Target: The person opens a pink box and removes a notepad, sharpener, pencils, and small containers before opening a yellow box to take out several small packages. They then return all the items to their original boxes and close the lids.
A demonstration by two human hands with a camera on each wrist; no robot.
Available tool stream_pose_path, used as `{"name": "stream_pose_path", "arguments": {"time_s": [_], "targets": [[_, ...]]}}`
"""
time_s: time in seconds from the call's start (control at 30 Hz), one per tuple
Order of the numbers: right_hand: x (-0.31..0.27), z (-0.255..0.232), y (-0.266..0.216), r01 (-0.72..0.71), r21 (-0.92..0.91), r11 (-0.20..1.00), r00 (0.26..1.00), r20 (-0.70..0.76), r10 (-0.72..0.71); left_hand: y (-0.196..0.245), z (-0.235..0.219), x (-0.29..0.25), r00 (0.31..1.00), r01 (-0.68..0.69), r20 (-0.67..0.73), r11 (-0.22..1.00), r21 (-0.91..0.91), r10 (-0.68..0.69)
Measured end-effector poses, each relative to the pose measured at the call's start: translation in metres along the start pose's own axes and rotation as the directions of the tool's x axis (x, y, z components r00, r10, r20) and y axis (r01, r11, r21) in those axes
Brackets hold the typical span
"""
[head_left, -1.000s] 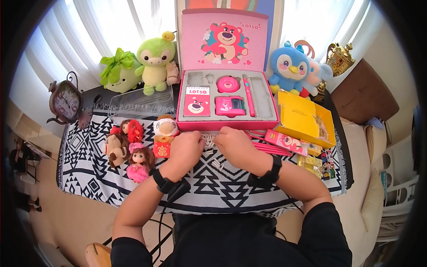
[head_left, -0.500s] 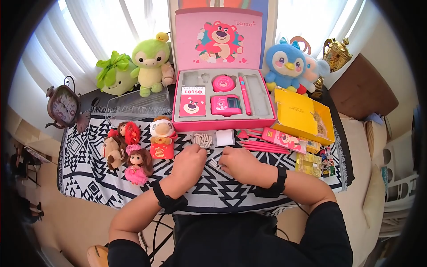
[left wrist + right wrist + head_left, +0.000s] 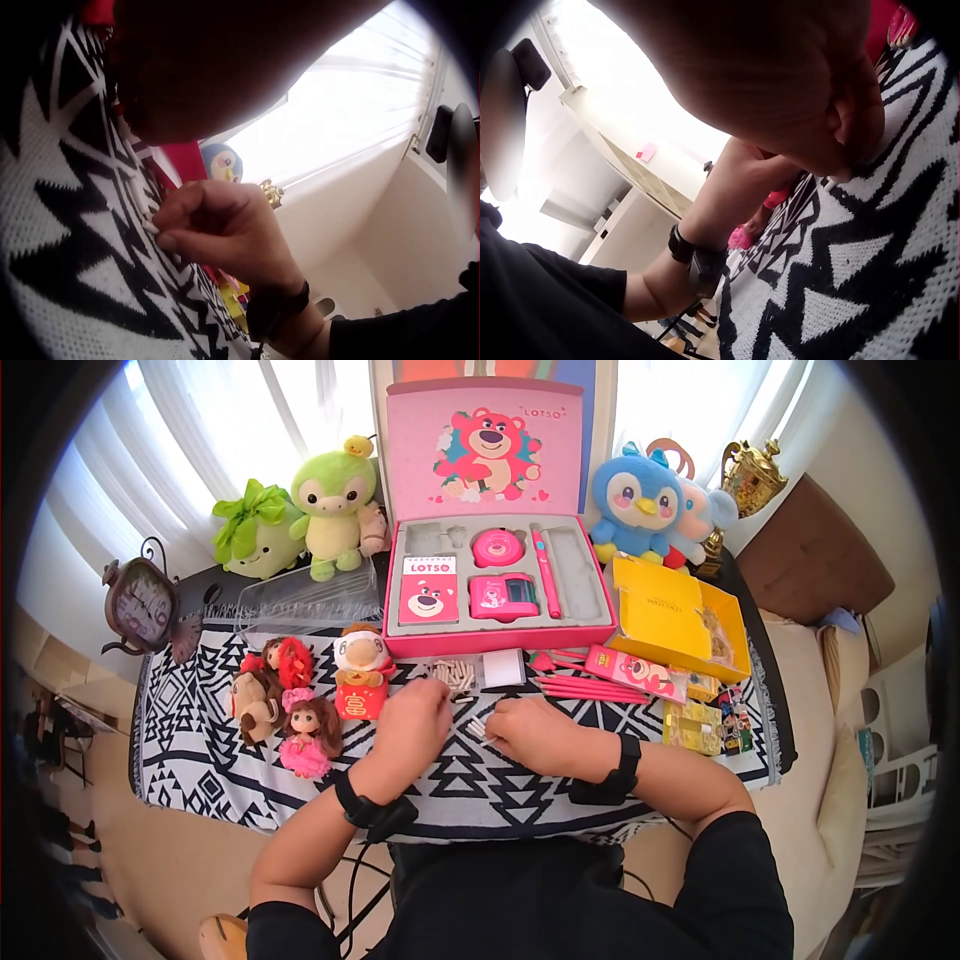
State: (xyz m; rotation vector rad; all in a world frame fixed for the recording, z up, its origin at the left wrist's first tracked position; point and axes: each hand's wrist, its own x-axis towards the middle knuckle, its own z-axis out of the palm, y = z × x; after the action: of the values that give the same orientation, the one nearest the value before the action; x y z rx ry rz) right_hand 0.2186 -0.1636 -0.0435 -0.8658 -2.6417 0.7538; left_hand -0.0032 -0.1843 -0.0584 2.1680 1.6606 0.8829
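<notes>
The fingertips of the left hand (image 3: 412,725) are hidden; what they may hold cannot be told. The right hand (image 3: 540,736) covers part of a white stick (image 3: 150,226). Contents of the yellow box (image 3: 650,645) look too small to identify.

Small white sticks (image 3: 479,729) on patterned cloth (image 3: 225,785)

Beyond my desk's (image 3: 742,592) far edge, daylight glows through white curtains (image 3: 270,430). Past its far right corner I see a pale wall (image 3: 860,460) and a brown upholstered panel (image 3: 812,560). Beige floor (image 3: 215,860) shows below the near left corner; white furniture (image 3: 905,790) stands off to the right.
</notes>
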Motion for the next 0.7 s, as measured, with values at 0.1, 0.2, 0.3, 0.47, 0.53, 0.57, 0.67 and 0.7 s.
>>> {"name": "stream_pose_path", "arguments": {"time_s": [0.1, 0.2, 0.3, 0.47, 0.53, 0.57, 0.67, 0.7], "targets": [[0.002, 0.001, -0.002, -0.054, -0.028, 0.998, 0.997, 0.057, 0.055, -0.007, -0.007, 0.014, 0.998, 0.024, -0.057, 1.000, 0.020, -0.023], [0.007, -0.001, -0.004, -0.047, -0.042, 0.998, 0.998, 0.045, 0.049, -0.014, 0.001, 0.022, 0.997, -0.019, -0.077, 0.998, 0.058, 0.023], [0.016, -0.009, -0.012, -0.057, -0.026, 0.998, 0.993, -0.103, 0.054, -0.014, 0.009, 0.025, 0.992, -0.054, -0.105, 0.994, 0.090, 0.064], [0.056, -0.003, 0.006, -0.156, -0.065, 0.986, 0.944, -0.304, 0.130, -0.018, 0.008, 0.027, 0.997, -0.019, -0.070, 0.992, 0.122, 0.028], [0.069, 0.002, 0.008, -0.201, -0.074, 0.977, 0.933, -0.319, 0.168, -0.018, 0.005, 0.025, 0.998, -0.008, -0.063, 0.994, 0.113, 0.015], [0.074, 0.003, 0.008, -0.229, -0.096, 0.969, 0.940, -0.280, 0.194, -0.015, 0.002, 0.023, 0.998, -0.017, -0.063, 0.994, 0.108, 0.024], [0.082, 0.010, 0.014, -0.219, -0.150, 0.964, 0.959, -0.213, 0.184, -0.008, -0.007, 0.016, 0.998, -0.025, -0.049, 0.994, 0.102, 0.030], [0.083, 0.012, 0.015, -0.186, -0.179, 0.966, 0.970, -0.187, 0.153, -0.006, -0.007, 0.013, 0.999, -0.029, -0.031, 0.995, 0.098, 0.032]]}}
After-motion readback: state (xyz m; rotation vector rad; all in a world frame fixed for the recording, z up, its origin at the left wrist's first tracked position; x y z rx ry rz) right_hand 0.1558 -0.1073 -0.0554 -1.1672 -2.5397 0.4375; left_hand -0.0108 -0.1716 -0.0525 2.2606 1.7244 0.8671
